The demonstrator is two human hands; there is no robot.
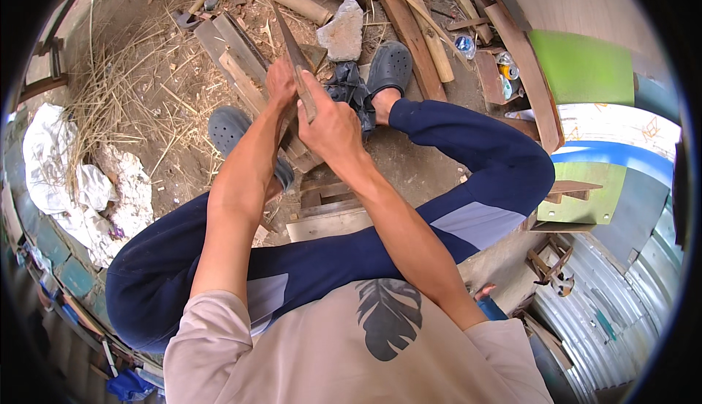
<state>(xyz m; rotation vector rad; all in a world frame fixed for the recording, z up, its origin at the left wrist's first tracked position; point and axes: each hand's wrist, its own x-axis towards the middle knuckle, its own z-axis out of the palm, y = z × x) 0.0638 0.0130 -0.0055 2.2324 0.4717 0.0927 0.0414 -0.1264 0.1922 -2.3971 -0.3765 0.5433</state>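
I sit low with my knees apart, both arms stretched forward. My right hand (333,127) grips the handle of a long dark blade (289,38) that points away from me. My left hand (281,82) holds a thin piece of wood (291,122) upright just beside the blade, fingers wrapped around its top. Under my hands several rough wooden planks (234,53) lie on the dirt between my two grey clogs (228,130). The lower end of the held wood is hidden by my hands.
A pale stone (342,31) and a bamboo section (300,3) lie ahead. Long boards and bamboo poles (420,35) pile up at the upper right. Dry straw (124,82) covers the ground at left, beside white rubble and cloth (80,184). Green panels (581,68) stand at right.
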